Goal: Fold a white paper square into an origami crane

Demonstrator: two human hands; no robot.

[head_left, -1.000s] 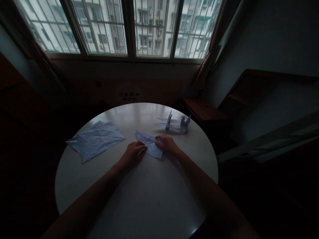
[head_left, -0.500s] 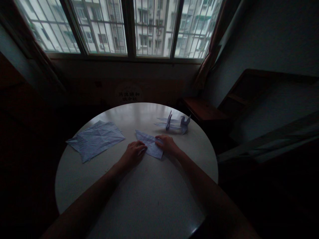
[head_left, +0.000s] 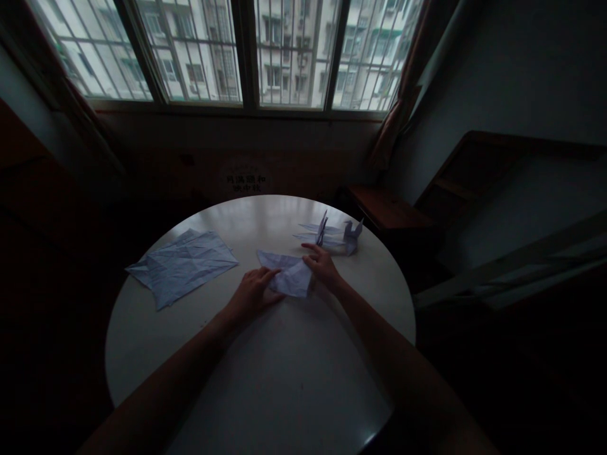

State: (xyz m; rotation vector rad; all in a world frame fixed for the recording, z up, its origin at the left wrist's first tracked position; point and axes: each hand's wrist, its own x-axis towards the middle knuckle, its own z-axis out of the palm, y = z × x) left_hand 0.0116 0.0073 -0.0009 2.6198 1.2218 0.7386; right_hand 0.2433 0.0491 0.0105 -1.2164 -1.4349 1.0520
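A creased, folded sheet of pale paper (head_left: 294,278) lies on the white round table between my hands. My left hand (head_left: 255,289) holds it by the left edge, fingers over the paper and thumb along the near side. At the upper right edge, my right hand (head_left: 325,265) grips the paper, while its index finger sticks out past the far side. The fingers' undersides are hidden. Just beyond my right hand stand two folded paper birds, one with long pointed parts (head_left: 321,232) and another with upturned points (head_left: 351,237).
On the table's left side lies a larger, crumpled stack of creased paper (head_left: 183,265). The white table (head_left: 284,373) has a rounded edge. A brown wooden stool or low bench (head_left: 391,208) stands beyond it at right, under a barred window (head_left: 289,57).
The folded paper has turned slightly, its near corner shifting up. My right index finger has lifted off and stretched away, and my left thumb has spread from the fingers.
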